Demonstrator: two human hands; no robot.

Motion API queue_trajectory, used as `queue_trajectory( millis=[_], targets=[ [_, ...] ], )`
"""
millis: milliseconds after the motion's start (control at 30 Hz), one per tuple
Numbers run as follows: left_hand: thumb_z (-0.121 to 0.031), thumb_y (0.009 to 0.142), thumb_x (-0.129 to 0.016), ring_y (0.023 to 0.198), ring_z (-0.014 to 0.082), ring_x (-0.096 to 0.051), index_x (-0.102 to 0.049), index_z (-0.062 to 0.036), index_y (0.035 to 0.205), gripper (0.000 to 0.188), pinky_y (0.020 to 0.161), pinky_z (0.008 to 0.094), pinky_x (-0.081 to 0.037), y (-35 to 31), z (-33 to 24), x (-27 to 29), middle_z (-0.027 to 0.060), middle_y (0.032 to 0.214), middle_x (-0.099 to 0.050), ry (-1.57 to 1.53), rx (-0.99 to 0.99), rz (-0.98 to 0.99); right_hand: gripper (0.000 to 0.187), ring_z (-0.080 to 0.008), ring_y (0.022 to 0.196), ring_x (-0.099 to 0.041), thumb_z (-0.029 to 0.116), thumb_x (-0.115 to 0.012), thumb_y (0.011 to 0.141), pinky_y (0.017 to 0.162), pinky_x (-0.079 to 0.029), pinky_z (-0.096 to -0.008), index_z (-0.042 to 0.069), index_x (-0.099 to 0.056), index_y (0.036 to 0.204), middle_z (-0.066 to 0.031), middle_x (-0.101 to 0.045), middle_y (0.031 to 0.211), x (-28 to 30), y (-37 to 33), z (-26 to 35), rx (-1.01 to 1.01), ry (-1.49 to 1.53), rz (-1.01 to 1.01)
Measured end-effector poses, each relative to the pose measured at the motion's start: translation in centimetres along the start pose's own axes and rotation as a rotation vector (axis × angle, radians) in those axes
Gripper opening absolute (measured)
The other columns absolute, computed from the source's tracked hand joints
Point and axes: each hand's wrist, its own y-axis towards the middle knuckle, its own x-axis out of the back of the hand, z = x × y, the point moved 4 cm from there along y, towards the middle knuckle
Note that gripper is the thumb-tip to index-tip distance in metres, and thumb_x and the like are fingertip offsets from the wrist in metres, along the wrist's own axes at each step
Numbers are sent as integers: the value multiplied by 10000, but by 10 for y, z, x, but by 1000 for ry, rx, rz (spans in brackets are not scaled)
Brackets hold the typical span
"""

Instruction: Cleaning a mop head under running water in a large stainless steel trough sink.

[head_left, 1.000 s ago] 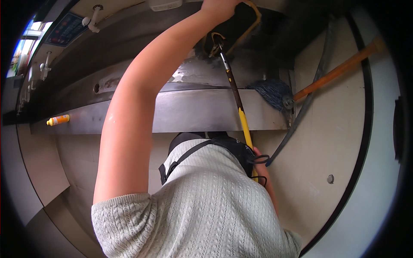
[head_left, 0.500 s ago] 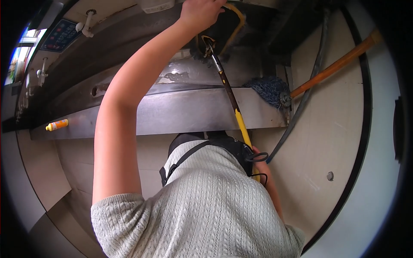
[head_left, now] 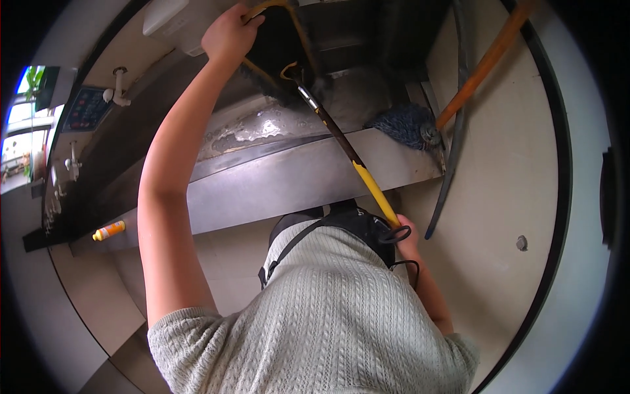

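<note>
A long pole [head_left: 372,184], yellow at my end, dark farther up and silver at its tip, slants away from my body. It meets a dark mop head [head_left: 279,46] with a yellowish edge and fuzzy dark sides. My left hand [head_left: 231,34] reaches up at the far left of this head, fingers closed on its yellowish edge. Beside my right hip, my right hand [head_left: 408,238] is closed around the pole's near end, partly hidden by a black cord loop. The pole crosses over the steel front wall [head_left: 282,187] of a long trough.
A blue-grey string mop [head_left: 403,125] with an orange-brown handle [head_left: 485,65] rests at the trough's right end. A dark hose [head_left: 453,164] hangs by the right wall. On the trough's left rim lies a yellow-orange bottle [head_left: 109,230]. White taps [head_left: 118,88] stick out at left.
My left hand and the mop head have moved left, and the pole leans further left. My right hand shows more clearly. The whole view has turned a little.
</note>
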Motion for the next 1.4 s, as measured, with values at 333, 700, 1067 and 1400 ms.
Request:
queue_trajectory(
  millis=[333, 700, 1067, 1400],
  targets=[
    [-604, 813, -690, 932, 277, -684, -699, -189, 1053, 480, 791, 411, -512, 15, 46, -19, 39, 924, -715, 27, 91, -32, 312, -314, 791, -668, 381, -712, 864, 692, -487, -371, 94, -683, 983, -138, -681, 833, 7, 10, 12, 21, -65, 22],
    [-592, 842, -668, 992, 291, -684, -676, -214, 1136, 479, 804, 435, -523, 24, 42, -24, 35, 1002, -730, 80, 27, -48, 406, -264, 680, -628, 457, -725, 879, 646, -465, -361, 64, -648, 946, -122, -643, 743, -10, 19, -14, 40, 109, 123],
    [-558, 853, -665, 956, 314, -679, -668, -191, 1100, 442, 768, 445, -522, 1, 18, -11, 56, 969, -721, 93, -70, -81, 322, -192, 730, -635, 351, -732, 909, 664, -464, -322, 51, -679, 1014, -116, -662, 794, -23, 3, -36, 8, 238, 19],
    [-560, 858, -666, 955, 309, -682, -673, -177, 1098, 452, 773, 430, -518, -14, 24, 1, 57, 958, -724, 47, -39, -48, 382, -250, 682, -609, 452, -700, 906, 651, -458, -348, 81, -672, 990, -111, -612, 736, -6, -6, -4, 141, 19, -49]
  ],
)
